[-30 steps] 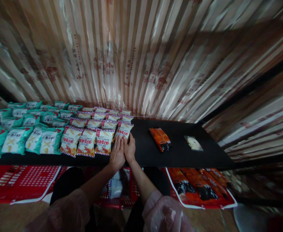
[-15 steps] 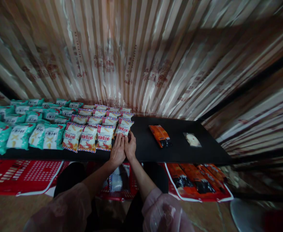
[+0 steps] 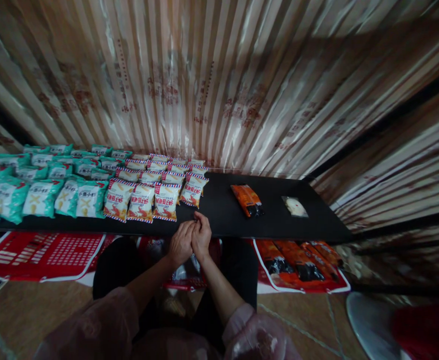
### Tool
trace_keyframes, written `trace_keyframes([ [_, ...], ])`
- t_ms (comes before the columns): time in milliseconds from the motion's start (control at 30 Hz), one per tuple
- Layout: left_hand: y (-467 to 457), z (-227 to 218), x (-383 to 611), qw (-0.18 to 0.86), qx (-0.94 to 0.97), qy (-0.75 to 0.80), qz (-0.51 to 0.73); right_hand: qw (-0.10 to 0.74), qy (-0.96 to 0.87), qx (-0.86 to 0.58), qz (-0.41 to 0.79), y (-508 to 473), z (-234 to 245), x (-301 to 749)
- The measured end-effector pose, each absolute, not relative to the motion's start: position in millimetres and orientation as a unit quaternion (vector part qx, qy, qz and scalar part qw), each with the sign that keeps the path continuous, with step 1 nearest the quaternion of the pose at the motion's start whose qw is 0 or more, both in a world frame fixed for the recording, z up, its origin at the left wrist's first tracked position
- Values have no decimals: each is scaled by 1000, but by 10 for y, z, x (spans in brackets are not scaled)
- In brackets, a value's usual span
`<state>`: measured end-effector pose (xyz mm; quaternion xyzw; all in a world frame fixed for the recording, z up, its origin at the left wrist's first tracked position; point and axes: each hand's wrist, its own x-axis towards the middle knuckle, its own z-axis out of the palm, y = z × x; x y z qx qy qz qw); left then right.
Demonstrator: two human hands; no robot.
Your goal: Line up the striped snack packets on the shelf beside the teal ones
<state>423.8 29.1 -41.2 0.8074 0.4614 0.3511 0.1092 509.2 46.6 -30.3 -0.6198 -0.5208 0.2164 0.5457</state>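
My left hand (image 3: 181,243) and my right hand (image 3: 201,234) rest against each other over the front edge of a black table (image 3: 227,220). The fingers of both are drawn together and partly hidden, with nothing seen in them. Just beyond my hands, and apart from them, a white snack bag with red lettering (image 3: 193,189) stands at the right end of its group. Similar bags (image 3: 165,201) in red, white and blue trim stand in rows to its left. Further left are several teal snack bags (image 3: 43,198).
An orange-and-black packet (image 3: 247,200) and a small clear packet with white contents (image 3: 295,206) lie on the right of the table. Below are a red basket (image 3: 54,255) at left, another with orange packets (image 3: 298,260) at right, and one between my knees. A striped curtain (image 3: 189,75) hangs behind.
Both hands have come back from the rightmost white snack bag toward me and let go of it. The bag stays in its row. The view has shifted slightly.
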Motion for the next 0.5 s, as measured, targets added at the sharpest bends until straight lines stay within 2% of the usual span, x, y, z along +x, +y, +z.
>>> trace_keyframes([
  [133, 48, -422, 4166, 120, 799, 452, 379, 559, -553, -574, 227, 170, -377, 5062],
  [300, -211, -576, 4090, 166, 807, 454, 340, 518, -601, -570, 214, -153, -628, 5073],
  [400, -302, -715, 4088, 235, 801, 491, 249, 455, -604, -607, 245, -257, -824, 5075],
  [500, -341, -866, 4099, 346, 749, 554, 111, 343, -580, -682, 284, -283, -1008, 5073],
])
